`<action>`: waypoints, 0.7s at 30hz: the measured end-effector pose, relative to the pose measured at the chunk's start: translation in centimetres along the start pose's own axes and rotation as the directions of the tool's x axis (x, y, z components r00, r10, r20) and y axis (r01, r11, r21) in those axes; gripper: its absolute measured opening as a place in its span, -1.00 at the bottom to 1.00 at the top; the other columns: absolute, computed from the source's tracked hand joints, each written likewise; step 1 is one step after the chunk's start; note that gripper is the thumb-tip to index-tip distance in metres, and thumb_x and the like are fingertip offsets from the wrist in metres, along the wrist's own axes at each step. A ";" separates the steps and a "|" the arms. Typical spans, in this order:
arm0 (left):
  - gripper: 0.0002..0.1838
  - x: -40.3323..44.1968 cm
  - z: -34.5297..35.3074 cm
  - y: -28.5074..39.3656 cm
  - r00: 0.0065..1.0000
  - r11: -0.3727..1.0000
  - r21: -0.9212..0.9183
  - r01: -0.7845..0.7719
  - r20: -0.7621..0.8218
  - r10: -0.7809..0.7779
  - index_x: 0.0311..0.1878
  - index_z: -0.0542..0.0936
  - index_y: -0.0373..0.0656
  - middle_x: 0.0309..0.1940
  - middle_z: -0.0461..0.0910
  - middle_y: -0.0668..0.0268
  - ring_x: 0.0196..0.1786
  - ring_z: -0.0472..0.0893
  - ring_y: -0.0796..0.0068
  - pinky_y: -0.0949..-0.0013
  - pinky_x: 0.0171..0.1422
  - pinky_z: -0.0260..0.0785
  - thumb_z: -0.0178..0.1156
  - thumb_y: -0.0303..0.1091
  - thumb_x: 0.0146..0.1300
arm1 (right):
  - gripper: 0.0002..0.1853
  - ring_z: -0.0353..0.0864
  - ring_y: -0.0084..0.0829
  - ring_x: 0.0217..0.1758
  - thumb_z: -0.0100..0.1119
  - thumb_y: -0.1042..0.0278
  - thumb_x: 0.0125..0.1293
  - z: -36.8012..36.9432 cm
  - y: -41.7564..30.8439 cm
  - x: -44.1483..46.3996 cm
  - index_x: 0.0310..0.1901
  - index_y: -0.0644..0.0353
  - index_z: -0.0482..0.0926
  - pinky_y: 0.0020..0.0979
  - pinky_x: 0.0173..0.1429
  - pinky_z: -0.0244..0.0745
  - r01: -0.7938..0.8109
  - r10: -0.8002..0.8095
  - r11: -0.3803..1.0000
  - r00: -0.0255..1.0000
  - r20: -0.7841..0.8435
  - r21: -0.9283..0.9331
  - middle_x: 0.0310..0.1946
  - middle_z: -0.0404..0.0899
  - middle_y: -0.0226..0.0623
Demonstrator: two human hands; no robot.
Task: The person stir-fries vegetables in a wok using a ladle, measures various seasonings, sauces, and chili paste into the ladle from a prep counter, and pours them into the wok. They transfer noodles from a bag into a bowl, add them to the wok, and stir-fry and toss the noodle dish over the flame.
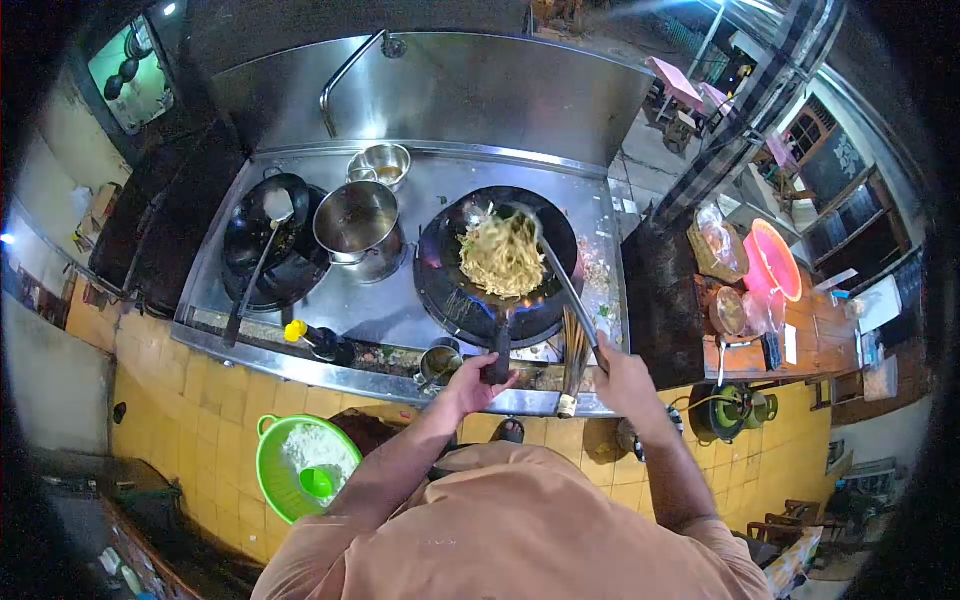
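Note:
At the front of the stove, my left hand [478, 384] is closed around the dark handle [502, 345] of a black wok [440, 250]. Noodles [500, 255] with bits of green are in the wok, the upper ones blurred by motion. Blue and orange flame shows along the wok's near side. My right hand [624, 384] grips a long-handled metal utensil [568, 283], which slants down into the wok; its head is blurred and partly hidden among the noodles. Just left of my right hand lies a bamboo whisk-like brush [574, 360].
Left on the stove are another wok [300, 280] with a ladle [262, 270], a tall pot [357, 225] and a metal bowl [385, 165]. A yellow-capped bottle [325, 344] and metal cup [440, 362] line the front edge. A green basket [275, 470] stands lower left.

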State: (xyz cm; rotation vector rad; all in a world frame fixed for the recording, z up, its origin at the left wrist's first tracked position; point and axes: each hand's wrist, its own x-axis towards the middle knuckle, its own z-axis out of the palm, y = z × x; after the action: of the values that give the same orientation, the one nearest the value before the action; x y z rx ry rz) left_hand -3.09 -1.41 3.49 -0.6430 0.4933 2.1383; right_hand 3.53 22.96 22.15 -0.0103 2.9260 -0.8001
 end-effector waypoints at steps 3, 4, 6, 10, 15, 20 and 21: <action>-0.68 -0.2 1.3 0.1 1.000 1.000 -0.001 0.010 0.011 -0.010 -0.09 0.37 -0.43 -0.15 0.49 -0.09 -0.09 0.58 -0.01 0.12 0.01 0.59 0.10 -0.34 0.26 | -0.31 0.58 0.11 -0.38 0.04 0.45 0.13 3.6 0.4 -0.2 0.34 0.28 0.09 0.00 -0.24 0.49 -0.095 0.098 0.979 0.995 0.008 -0.178 -0.51 0.53 0.18; -0.72 0.0 1.4 -0.1 1.000 1.000 -0.021 0.016 0.005 -0.016 -0.13 0.38 -0.40 -0.15 0.50 -0.08 -0.12 0.60 -0.01 0.12 -0.02 0.60 0.11 -0.36 0.25 | -0.31 0.58 0.11 -0.38 0.04 0.45 0.13 4.1 0.5 -0.4 0.34 0.28 0.09 0.00 -0.24 0.49 -0.098 0.102 0.979 0.995 0.010 -0.180 -0.51 0.53 0.18; -0.73 0.4 1.6 -0.4 0.999 0.999 0.023 0.023 -0.022 -0.023 -0.14 0.38 -0.39 -0.16 0.50 -0.08 -0.12 0.59 -0.02 0.13 -0.04 0.60 0.11 -0.35 0.25 | -0.31 0.58 0.12 -0.39 0.02 0.46 0.13 4.6 0.5 -0.7 0.33 0.34 0.07 0.01 -0.25 0.49 -0.053 0.092 0.983 0.971 0.223 -0.175 -0.50 0.54 0.17; -0.76 0.2 2.7 0.5 0.997 0.993 0.085 0.076 0.002 -0.076 -0.21 0.38 -0.35 -0.19 0.49 -0.10 -0.14 0.59 -0.02 0.14 -0.04 0.61 0.11 -0.34 0.24 | -0.36 0.59 0.16 -0.31 0.03 0.42 0.14 -0.7 2.7 -0.4 0.30 0.24 0.17 -0.01 -0.18 0.52 -0.063 0.107 0.979 0.968 0.228 -0.193 -0.42 0.57 0.18; -0.83 1.5 3.8 0.8 0.994 0.990 0.092 0.111 0.005 -0.112 -0.23 0.42 -0.27 -0.38 0.52 0.14 -0.37 0.58 0.29 0.38 -0.37 0.53 0.11 -0.37 0.23 | -0.46 0.64 -0.03 -0.38 0.03 0.40 0.18 8.2 2.8 3.6 0.26 0.16 0.33 -0.13 -0.27 0.55 -0.134 0.145 0.974 0.988 0.050 -0.181 -0.46 0.59 0.07; -0.87 0.8 2.7 0.5 0.991 0.993 0.012 0.115 0.067 -0.115 -0.21 0.47 -0.21 -0.48 0.49 0.34 -0.49 0.49 0.56 0.48 -0.46 0.39 0.14 -0.42 0.20 | -0.54 0.26 -0.60 -0.81 0.04 0.41 0.25 -1.3 5.2 0.7 0.21 0.20 0.37 -0.44 -0.72 0.21 -0.508 0.232 0.648 0.842 0.488 0.568 -0.75 0.29 -0.48; -0.86 0.0 2.9 0.3 0.991 0.995 0.020 0.097 0.087 -0.099 -0.20 0.46 -0.21 -0.48 0.48 0.34 -0.49 0.48 0.57 0.47 -0.45 0.38 0.15 -0.43 0.20 | -0.54 0.26 -0.60 -0.81 0.04 0.41 0.25 -0.3 5.4 1.2 0.21 0.20 0.37 -0.44 -0.72 0.21 -0.515 0.237 0.643 0.837 0.493 0.567 -0.75 0.29 -0.48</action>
State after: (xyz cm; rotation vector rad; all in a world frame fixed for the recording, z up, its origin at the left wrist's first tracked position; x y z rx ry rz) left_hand -4.11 -0.01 5.78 -0.5503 0.4221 2.0583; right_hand 2.45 27.73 19.59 0.4566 1.9958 -1.5306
